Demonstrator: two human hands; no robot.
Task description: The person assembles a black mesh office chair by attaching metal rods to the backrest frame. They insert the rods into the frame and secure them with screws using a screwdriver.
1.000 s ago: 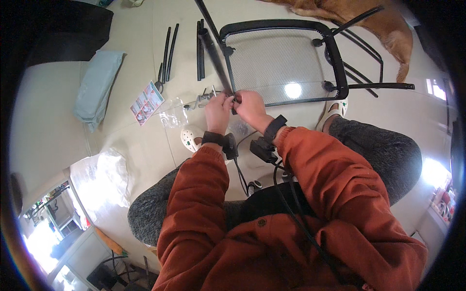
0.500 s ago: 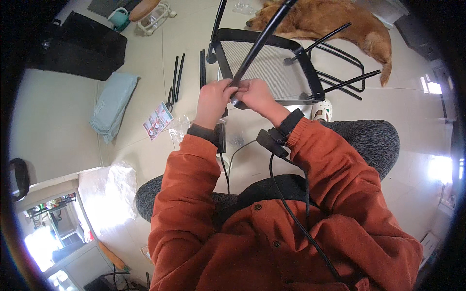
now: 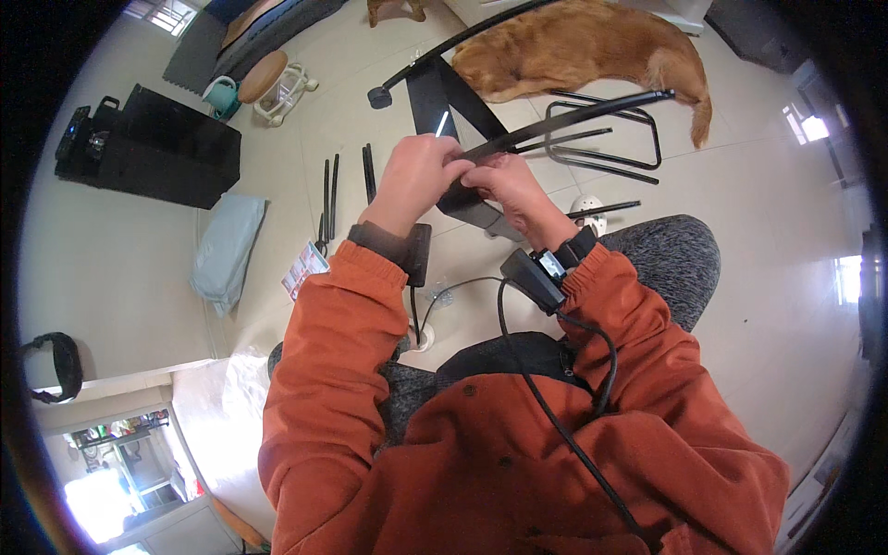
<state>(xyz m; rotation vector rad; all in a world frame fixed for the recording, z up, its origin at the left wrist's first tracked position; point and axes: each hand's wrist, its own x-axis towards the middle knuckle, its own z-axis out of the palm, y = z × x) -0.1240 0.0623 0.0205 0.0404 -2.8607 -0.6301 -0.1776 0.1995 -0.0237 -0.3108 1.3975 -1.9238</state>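
Observation:
A black metal frame (image 3: pixel 555 122) with tube legs and a flat panel is tilted up before me, its panel seen nearly edge-on. My left hand (image 3: pixel 416 180) is closed at the frame's near joint, and a thin silver rod (image 3: pixel 442 123) sticks up from its fingers. The rod's lower end is hidden. Pinched on the frame beside it is my right hand (image 3: pixel 513 190), its thumb close to the left thumb. The exact spot under the fingertips is covered. A foot cap (image 3: pixel 379 97) ends one leg on the far left.
A brown dog (image 3: pixel 592 51) lies behind the frame. Bent black tubes (image 3: pixel 638 139) rest on the floor to the right, straight black tubes (image 3: pixel 330 199) to the left. Near them are a printed sheet (image 3: pixel 303 270) and a grey bag (image 3: pixel 228 250). A cable (image 3: pixel 564 430) hangs from my right wrist.
The frame has turned, so its mesh panel, broadly visible before, now shows nearly edge-on. Both hands stay closed at the joint, and the right one has shifted slightly right and down.

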